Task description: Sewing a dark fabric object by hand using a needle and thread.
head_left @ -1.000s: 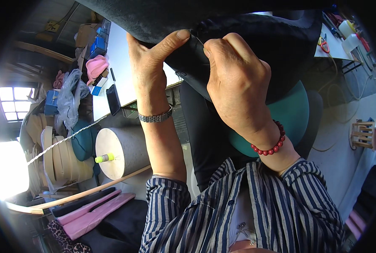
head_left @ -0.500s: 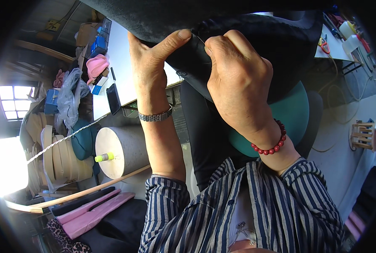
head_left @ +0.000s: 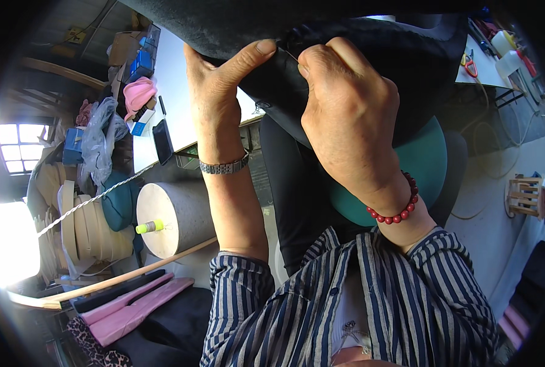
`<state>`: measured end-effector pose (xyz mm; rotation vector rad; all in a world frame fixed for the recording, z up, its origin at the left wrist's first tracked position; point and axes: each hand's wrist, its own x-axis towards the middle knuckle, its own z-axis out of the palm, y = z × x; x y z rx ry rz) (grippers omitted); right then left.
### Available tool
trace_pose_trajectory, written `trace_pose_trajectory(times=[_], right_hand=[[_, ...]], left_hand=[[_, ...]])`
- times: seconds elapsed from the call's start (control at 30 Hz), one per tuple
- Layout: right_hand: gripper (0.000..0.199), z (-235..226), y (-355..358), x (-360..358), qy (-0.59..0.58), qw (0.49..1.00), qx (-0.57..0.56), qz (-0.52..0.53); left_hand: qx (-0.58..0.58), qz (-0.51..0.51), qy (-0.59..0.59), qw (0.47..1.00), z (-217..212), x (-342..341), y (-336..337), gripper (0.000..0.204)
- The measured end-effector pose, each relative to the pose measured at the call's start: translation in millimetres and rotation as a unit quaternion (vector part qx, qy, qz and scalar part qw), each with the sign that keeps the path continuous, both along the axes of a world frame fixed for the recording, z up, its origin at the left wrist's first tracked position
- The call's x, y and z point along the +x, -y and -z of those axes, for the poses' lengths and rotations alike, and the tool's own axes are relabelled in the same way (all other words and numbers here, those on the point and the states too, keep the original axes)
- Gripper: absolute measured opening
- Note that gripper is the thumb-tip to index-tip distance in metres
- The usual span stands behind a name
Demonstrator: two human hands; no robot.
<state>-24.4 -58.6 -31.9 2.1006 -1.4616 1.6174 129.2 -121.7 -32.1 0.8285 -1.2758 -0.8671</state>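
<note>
A large dark padded piece of soft, short-piled fabric (head_left: 217, 27) fills the top of the view, with a seam or fold between its parts. My left hand (head_left: 220, 76) grips its edge, thumb stretched along the surface and fingers hidden behind it. Just right of that thumb, my right hand (head_left: 349, 104) is closed in a pinch. A fine line (head_left: 291, 55), a needle or thread, runs from its fingertips to the fabric. Which of the two it is, I cannot tell.
Behind my left arm, a white table (head_left: 165, 79) carries a phone (head_left: 162, 142) and pink cloth (head_left: 139, 95). A pale drum-shaped roll (head_left: 181, 214) stands below. Under my right arm is a green stool seat (head_left: 428, 159). Scissors (head_left: 469, 63) lie at the far right.
My right hand has shifted very slightly right, with the fine line still at its fingertips. My left hand keeps its grip on the fabric.
</note>
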Motion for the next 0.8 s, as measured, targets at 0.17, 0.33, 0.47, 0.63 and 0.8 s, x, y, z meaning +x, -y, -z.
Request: trace_pose_trajectory(times=[0.17,0.33,0.47,0.63,0.8], right_hand=[[0.012,-1.6,-3.0,-1.7,0.010,1.000,0.010,-0.007],[0.011,-1.4,-3.2,-3.6,0.014,1.000,0.011,-0.015],[0.011,0.8,-5.0,-3.7,0.010,1.000,0.009,-0.015],[0.011,2.4,-5.1,-2.7,0.016,1.000,0.012,-0.009],[0.012,8.9,-0.7,4.5,0.038,0.999,-0.014,-0.006]], left_hand=[[-0.009,-0.012,-0.002,1.000,0.7,-0.1,-0.9,0.093],[-0.006,-0.010,0.014,1.000,-3.5,-2.5,-3.1,0.095],[-0.007,-0.019,0.008,1.000,-1.1,-2.0,-3.7,0.095],[-0.008,-0.010,0.007,1.000,-1.5,-1.3,-2.8,0.094],[-0.010,-0.003,0.011,1.000,0.0,1.6,-0.4,0.093]])
